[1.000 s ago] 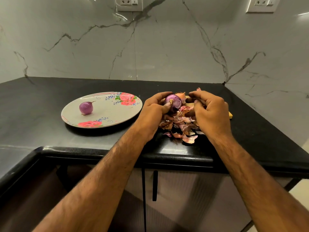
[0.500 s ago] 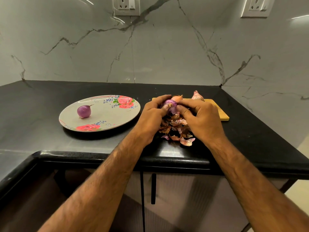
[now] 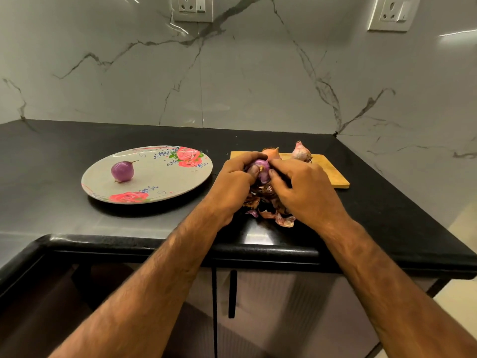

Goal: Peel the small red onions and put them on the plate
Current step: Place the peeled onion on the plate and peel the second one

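A: What is there, biggest first?

B: A black counter (image 3: 51, 192) runs along a marble wall (image 3: 258, 86), which turns a corner at the right. A flowered plate (image 3: 165, 182) lies on the left of it and a wooden board (image 3: 333, 174) on the right.

A: Where is there room to move?

B: Bare counter lies left of the plate, behind it, and in front of it as far as the rounded front edge. The plate's right rim is near the left hand (image 3: 231, 184). Beyond the board, only a strip of counter is left before the right wall.

A: And the hands?

B: Both are at the board's near left corner, with the forearms crossing the front edge. The left hand's fingers curl round a small red onion (image 3: 262, 170) from the left and behind. The right hand (image 3: 309, 195) pinches at it from the right with thumb and fingertips. Under them a heap of peelings (image 3: 284, 219) lies on the counter.

A: Which way does that onion point?

B: A pale nub at one end faces up and toward the camera. The rest is covered, so I cannot tell its long axis for sure.

A: What about the others?

B: A peeled onion (image 3: 122, 171) rests on the plate's left part. Its thin tail points right and a little away, its blunt end faces near left, and its axis follows that line. Two unpeeled onions (image 3: 300, 151) sit at the board's far edge, just behind the hands. The right one's tip points up.
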